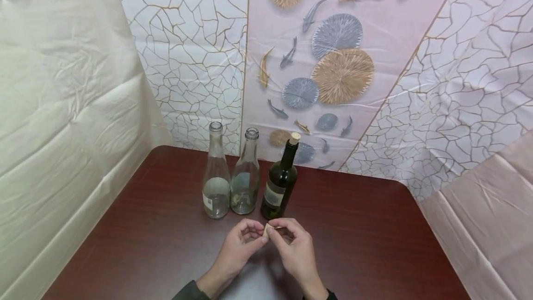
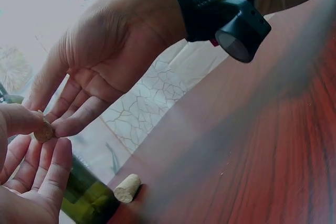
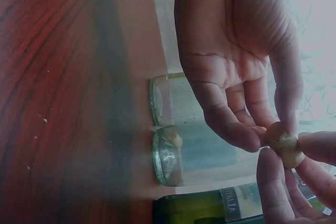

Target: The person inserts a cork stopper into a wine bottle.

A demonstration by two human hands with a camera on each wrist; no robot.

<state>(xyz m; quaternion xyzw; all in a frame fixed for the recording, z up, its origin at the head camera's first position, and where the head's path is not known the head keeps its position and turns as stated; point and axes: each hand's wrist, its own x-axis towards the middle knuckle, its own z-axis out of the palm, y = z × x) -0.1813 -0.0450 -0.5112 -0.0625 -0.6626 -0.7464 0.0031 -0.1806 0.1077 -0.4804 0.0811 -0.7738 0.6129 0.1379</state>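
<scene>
Thumbs and fingertips of both my left hand (image 1: 234, 250) and my right hand (image 1: 299, 250) pinch one small cork (image 1: 266, 231) between them, over the front of the table. In the right wrist view, this cork (image 3: 285, 145) is partly covered by fingertips. Just beyond the hands stands a dark green wine bottle (image 1: 281, 177) with a cork stopper (image 1: 294, 138) in its mouth. Another cork (image 2: 127, 188) lies on the table by the green bottle's base in the left wrist view; the right hand hides it from the head view.
Two uncorked clear glass bottles, one at far left (image 1: 216, 189) and one in the middle (image 1: 245, 184), stand left of the green one. A cork-like piece (image 3: 173, 139) sits inside the middle bottle. Fabric drapes (image 1: 200, 36) surround the dark red wooden table (image 1: 354, 226).
</scene>
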